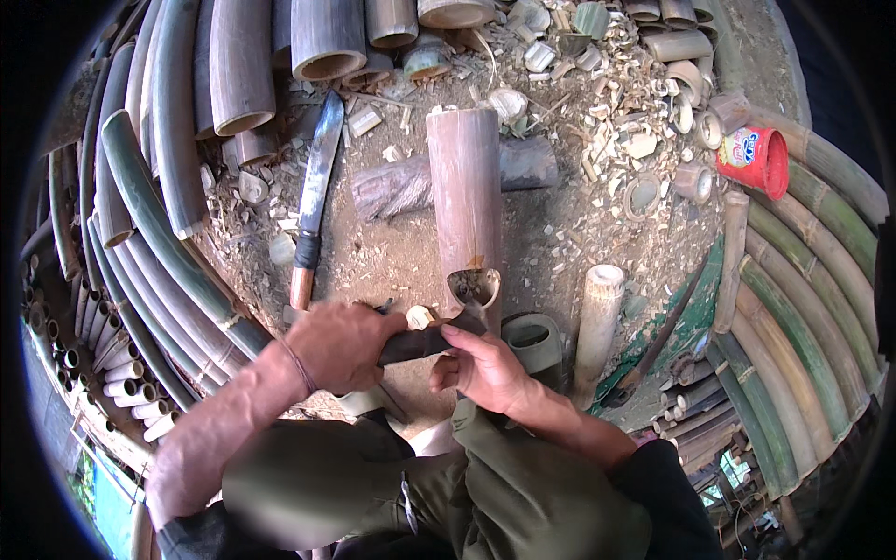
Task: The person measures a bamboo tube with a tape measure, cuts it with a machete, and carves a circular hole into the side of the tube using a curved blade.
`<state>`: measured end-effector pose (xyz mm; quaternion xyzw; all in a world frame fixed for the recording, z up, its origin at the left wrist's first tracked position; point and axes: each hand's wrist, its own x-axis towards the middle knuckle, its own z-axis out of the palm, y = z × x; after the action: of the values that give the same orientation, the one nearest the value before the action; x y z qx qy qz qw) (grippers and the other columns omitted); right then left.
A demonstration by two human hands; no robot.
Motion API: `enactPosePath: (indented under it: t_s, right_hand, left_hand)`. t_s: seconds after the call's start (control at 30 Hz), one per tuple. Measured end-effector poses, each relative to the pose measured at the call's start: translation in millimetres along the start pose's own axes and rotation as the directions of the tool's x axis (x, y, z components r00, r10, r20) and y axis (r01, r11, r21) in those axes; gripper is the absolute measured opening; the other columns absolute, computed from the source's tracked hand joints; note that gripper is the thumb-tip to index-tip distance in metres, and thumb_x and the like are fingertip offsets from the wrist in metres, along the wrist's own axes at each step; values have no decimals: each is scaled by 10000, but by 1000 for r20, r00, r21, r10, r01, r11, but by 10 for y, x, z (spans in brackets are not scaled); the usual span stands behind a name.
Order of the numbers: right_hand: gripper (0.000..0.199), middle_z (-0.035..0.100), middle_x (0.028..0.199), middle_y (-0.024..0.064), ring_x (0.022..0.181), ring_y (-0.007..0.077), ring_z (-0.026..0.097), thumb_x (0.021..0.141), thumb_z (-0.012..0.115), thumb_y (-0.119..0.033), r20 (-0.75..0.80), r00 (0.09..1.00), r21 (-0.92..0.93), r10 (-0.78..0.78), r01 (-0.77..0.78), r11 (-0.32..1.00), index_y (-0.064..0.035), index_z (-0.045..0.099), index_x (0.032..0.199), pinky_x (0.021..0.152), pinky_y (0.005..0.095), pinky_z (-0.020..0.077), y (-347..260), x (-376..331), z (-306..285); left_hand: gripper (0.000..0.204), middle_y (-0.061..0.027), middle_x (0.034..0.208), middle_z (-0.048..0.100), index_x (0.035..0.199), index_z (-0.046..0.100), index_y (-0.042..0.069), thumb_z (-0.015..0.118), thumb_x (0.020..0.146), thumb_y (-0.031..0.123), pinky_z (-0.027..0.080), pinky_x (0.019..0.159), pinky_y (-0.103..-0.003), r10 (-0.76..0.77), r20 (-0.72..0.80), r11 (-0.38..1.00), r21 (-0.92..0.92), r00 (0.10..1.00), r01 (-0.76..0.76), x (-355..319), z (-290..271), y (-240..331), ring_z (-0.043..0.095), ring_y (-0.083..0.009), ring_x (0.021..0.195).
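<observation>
My left hand (350,345) is closed at the left end of a dark, band-like piece (415,346); its fingertips are hidden under the hand. My right hand (485,371) grips the other end of that piece, the thumb pressed along it. Just above the piece shows a pale, cut bit of wood or bamboo (422,317). A small dark tip sticks out beside my left knuckles, too little to name. Straight ahead, a thick bamboo tube (464,182) lies with its far part across a rough log (392,187). Its hollow near end is right by my hands.
A machete (322,168) with a wooden handle lies at left. A pale bamboo stick (597,322) and a dark long blade (658,345) are at right, near a red tub (756,161). Bamboo poles (177,121) surround the chip-strewn ground. My knees are below.
</observation>
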<state>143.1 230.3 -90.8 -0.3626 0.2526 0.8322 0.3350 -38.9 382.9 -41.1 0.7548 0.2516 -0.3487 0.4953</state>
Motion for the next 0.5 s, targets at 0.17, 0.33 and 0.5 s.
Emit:
enactPosePath:
  t_s: [0.17,0.33,0.5]
  right_hand:
    - [267,649,907,86,677,211,677,972,581,-230,-142,965,-734,-220,46,677,-9,580,1122,577,341,566,60,-129,-446]
    - [217,623,1121,127,856,188,667,1021,491,-215,-14,937,-696,-350,242,676,-35,548,1129,619,312,579,-41,-540,-254]
    - [312,599,930,79,670,216,662,980,564,-280,-82,989,-301,-124,94,949,-51,539,1191,620,343,568,95,-162,-275]
  left_hand:
    - [447,-165,896,660,1127,491,93,722,757,192,549,714,-465,-135,-224,910,-414,965,32,74,1218,283,680,-367,809]
    - [519,-88,918,584,1168,508,80,733,716,196,558,642,-387,-23,-602,972,-200,798,-122,206,1425,598,658,-265,798]
    - [441,-150,920,634,1071,497,63,737,727,197,551,680,-456,-91,-250,974,-226,964,34,-74,812,324,677,-359,792]
